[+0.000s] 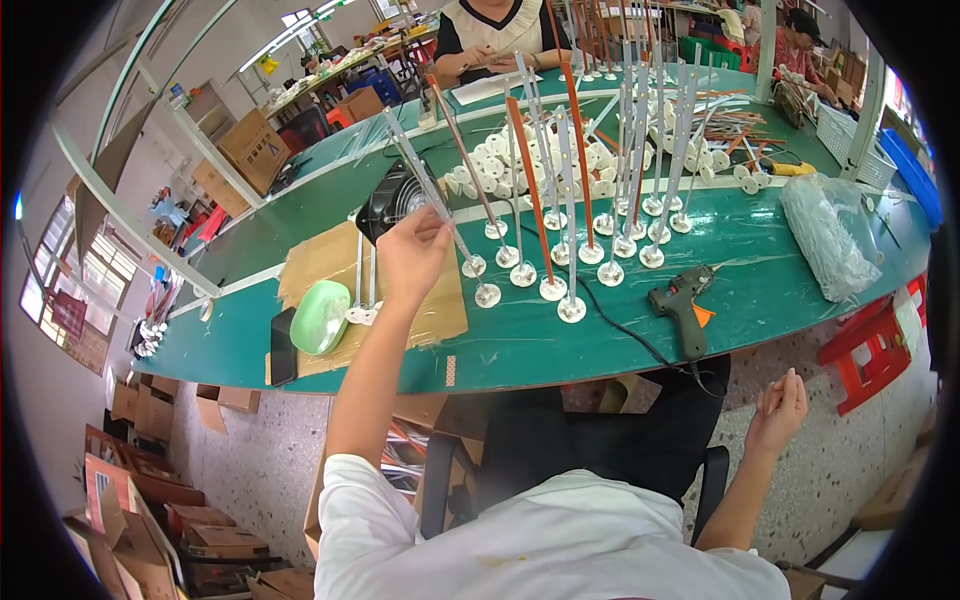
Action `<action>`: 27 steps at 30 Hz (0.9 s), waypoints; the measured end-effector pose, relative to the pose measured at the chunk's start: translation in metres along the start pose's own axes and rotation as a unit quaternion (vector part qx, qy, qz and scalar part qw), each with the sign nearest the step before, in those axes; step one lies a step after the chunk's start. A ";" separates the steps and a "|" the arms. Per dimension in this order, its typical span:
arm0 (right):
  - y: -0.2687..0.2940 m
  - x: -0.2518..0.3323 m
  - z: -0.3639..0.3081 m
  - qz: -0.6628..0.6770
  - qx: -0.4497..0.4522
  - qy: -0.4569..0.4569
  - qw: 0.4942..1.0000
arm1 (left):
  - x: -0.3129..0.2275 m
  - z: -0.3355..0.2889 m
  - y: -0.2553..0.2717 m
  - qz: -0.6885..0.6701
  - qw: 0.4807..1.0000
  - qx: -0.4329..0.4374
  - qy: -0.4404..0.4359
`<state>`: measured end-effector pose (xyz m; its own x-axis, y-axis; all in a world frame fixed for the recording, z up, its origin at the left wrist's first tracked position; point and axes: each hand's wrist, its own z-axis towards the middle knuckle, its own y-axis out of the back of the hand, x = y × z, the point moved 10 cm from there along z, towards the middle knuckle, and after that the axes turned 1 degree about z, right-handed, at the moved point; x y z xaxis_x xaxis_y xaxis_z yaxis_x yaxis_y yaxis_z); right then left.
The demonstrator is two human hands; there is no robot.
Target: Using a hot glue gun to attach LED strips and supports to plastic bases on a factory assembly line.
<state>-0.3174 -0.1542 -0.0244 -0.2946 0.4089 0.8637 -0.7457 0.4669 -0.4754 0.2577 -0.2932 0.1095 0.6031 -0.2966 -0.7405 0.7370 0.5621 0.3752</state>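
My left hand [415,252] reaches over the table with its fingers pinched on a clear, silvery strip [408,150]. That strip leans to the left above a round white base [487,294] on the green tabletop. Off the table's front edge, at the right, my right hand [778,408] is held up with its fingers curled together, and no object shows in it. Beside the pinched strip stand several more strips, silver and orange, such as an orange strip [530,195], each on a white disc. A black fan [400,200] is just behind my left hand.
A glue gun [682,312] lies near the front edge, its cord crossing the table. Brown cardboard [430,320] bears a green bowl [321,316]; a dark phone-like slab [284,345] lies beside it. White discs [500,160] are heaped behind. A plastic bag [828,235] lies right; a person sits opposite.
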 end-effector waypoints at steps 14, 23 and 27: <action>0.018 0.003 0.015 0.035 -0.034 -0.008 0.999 | -0.036 -0.005 0.077 0.001 0.998 0.010 0.063; -0.012 0.014 0.048 -0.019 -0.013 0.067 0.997 | 0.042 -0.088 0.122 -0.068 0.977 -0.187 0.078; -0.026 0.025 0.093 -0.180 -0.020 0.207 0.961 | 0.056 -0.078 0.134 -0.068 0.976 -0.187 0.083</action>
<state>-0.3610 -0.2285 0.0252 0.2481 0.4879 0.8369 -0.7287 0.6633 -0.1706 0.3664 -0.1743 0.0747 0.4271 -0.2767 -0.8608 0.6249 0.7784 0.0599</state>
